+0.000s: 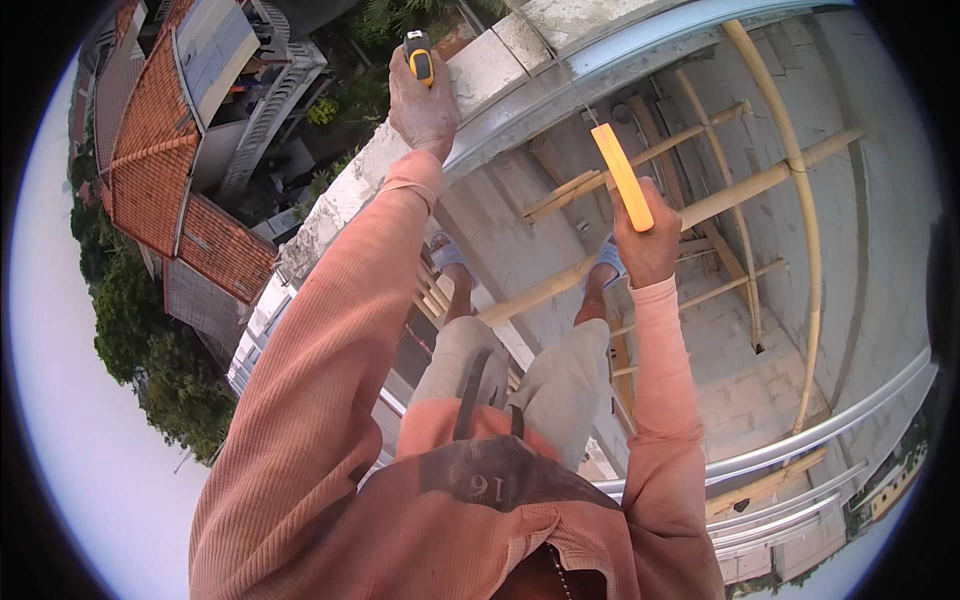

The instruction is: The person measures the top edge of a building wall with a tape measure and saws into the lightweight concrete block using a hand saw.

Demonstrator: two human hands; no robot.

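My left hand [424,115] is closed round a yellow and black tape measure [419,62] and sits against the top of a pale block wall [480,78]. In my right hand [648,232] is the orange handle of a hand saw [622,178]. Its thin blade shows almost edge-on as a dark line running up to the blocks at the top. Whether the blade touches the blocks I cannot tell. A light blue-grey beam [640,45] runs along the inner side of the wall, between my two hands.
Bamboo poles [740,190] cross the space below and to the right. My feet, in pale blue sandals [448,256], are on or beside the poles, high up. Silver metal rails [850,425] curve at the lower right. Left of the wall is a drop towards orange tiled roofs [155,190] and trees.
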